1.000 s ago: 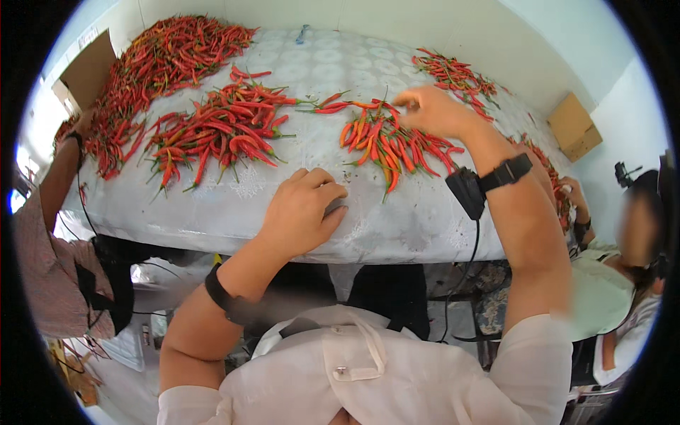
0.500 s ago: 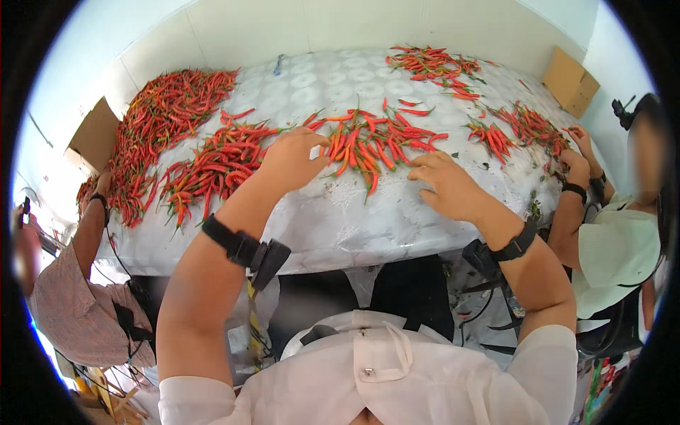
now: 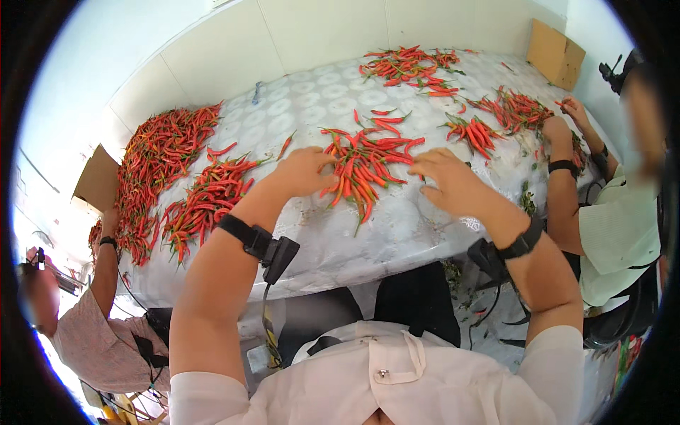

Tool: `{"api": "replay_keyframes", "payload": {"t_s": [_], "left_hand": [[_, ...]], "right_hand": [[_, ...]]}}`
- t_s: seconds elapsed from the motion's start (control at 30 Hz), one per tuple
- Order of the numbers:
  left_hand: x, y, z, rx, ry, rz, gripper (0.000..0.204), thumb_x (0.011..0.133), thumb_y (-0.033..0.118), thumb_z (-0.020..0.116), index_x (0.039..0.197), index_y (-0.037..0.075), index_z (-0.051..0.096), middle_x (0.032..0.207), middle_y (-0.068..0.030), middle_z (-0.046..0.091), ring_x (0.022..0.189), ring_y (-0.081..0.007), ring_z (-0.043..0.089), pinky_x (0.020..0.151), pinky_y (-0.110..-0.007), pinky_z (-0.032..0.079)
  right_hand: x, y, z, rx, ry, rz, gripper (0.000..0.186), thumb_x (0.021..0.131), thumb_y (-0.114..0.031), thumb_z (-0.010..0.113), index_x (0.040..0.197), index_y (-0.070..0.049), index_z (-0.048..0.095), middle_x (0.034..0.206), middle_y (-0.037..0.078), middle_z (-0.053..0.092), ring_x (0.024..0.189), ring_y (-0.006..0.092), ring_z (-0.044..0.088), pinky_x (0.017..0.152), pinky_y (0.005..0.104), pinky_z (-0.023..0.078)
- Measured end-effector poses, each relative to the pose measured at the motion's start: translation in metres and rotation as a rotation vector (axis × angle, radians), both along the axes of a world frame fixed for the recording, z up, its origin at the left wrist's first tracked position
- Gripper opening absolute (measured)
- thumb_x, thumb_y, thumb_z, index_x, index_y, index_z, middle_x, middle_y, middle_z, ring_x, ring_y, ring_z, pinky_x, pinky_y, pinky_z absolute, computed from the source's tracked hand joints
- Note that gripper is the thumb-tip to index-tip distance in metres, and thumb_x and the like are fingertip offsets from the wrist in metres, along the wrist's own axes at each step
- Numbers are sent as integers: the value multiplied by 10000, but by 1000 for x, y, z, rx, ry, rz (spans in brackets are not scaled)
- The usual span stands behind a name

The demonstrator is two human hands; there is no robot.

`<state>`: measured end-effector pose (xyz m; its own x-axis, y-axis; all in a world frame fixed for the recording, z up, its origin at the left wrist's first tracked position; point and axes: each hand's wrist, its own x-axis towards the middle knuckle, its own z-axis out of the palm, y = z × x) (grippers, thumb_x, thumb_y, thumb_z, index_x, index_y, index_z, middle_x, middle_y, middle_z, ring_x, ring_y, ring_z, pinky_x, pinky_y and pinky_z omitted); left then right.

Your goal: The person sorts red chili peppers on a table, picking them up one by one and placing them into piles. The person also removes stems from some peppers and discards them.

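Note:
A small pile of red chili peppers (image 3: 361, 166) with green stems lies on the table in front of me. My left hand (image 3: 306, 171) curves against the pile's left edge, fingers bent and thumb apart, with no pepper seen in its grasp. At the right edge is my right hand (image 3: 446, 180), fingers bent and thumb apart, its fingertips close to the outermost peppers. A single chili pepper (image 3: 286, 145) lies just beyond my left wrist. Left of my left forearm spreads a larger heap of chili peppers (image 3: 205, 198).
A big chili mound (image 3: 166, 149) fills the table's left end, beside a cardboard box (image 3: 99, 177). More chili peppers (image 3: 407, 64) lie at the back. On the right, a co-worker's hands (image 3: 559, 127) work at another pile (image 3: 513, 110). Another cardboard box (image 3: 554, 55) stands behind.
The view has shifted. My left hand has drawn closer to the pile's left edge, and the peppers between my hands lie more tightly gathered. One pepper now lies apart beyond my left wrist.

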<state>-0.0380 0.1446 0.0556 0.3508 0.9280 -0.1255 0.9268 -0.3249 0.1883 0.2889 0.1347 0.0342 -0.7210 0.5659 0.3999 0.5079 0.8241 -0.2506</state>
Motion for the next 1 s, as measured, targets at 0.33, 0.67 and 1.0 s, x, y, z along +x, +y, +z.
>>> {"api": "replay_keyframes", "payload": {"t_s": [0.33, 0.67, 1.0], "left_hand": [[32, -27, -18, 174, -100, -174, 518, 813, 325, 681, 1259, 79, 591, 1366, -174, 506, 1271, -330, 463, 1059, -398, 375], [27, -58, -16, 260, -105, -179, 561, 786, 306, 706, 1287, 100, 560, 1377, -201, 481, 1293, -368, 430, 1058, -437, 371], [17, -115, -18, 421, -284, -106, 518, 773, 281, 721, 1251, 144, 578, 1383, -151, 459, 1305, -371, 398, 1005, -545, 365]], "right_hand": [[-59, 56, -16, -123, -288, 81, 574, 737, -54, 602, 1306, -80, 534, 1423, 185, 448, 1309, 339, 416, 1113, 428, 297], [-37, 26, 14, -177, -339, -8, 513, 731, -73, 646, 1238, -44, 576, 1308, 184, 524, 1227, 359, 473, 1039, 437, 382], [-40, 36, 42, -221, -287, -47, 382, 797, -73, 582, 1175, -20, 598, 1220, 179, 588, 1156, 348, 526, 982, 420, 427]]}}
